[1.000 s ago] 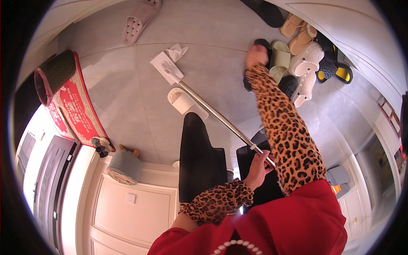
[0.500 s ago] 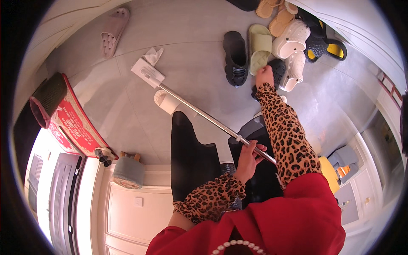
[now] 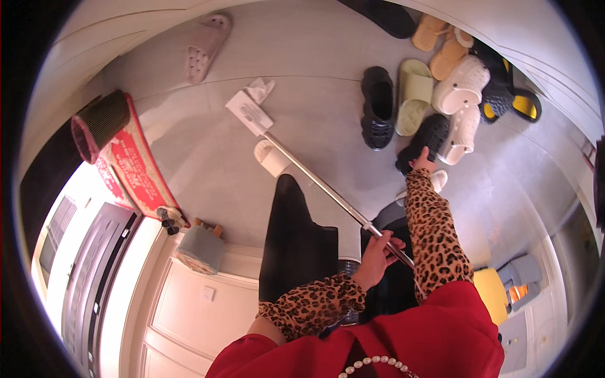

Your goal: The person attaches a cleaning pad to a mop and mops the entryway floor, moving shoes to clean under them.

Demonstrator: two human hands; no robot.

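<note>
My left hand (image 3: 377, 257) is closed around the upper part of a silver mop pole (image 3: 328, 192). The pole slants away to the left, down to a flat white mop head (image 3: 249, 112) with a crumpled white cloth (image 3: 259, 90) at its far edge. My right hand (image 3: 423, 160) reaches forward, its fingers closed on the near right edge of a black clog (image 3: 435, 132). A second black shoe (image 3: 378, 110) stands to the left, with a pale green slipper (image 3: 414, 94) between them. White clogs (image 3: 463, 85) lie just right of the held clog.
A cream slipper (image 3: 271, 157) lies beside the pole, and a pinkish slipper (image 3: 208, 50) farther off at left. Tan slippers (image 3: 430, 31) and black-and-yellow footwear (image 3: 524, 104) line the far right. A red mat (image 3: 148, 167) and a grey stool (image 3: 200, 249) are at left.
The view has shifted, so the floor things appear lower and farther right. My right hand has drawn back along the black clog toward me. The left hand still holds the pole.
</note>
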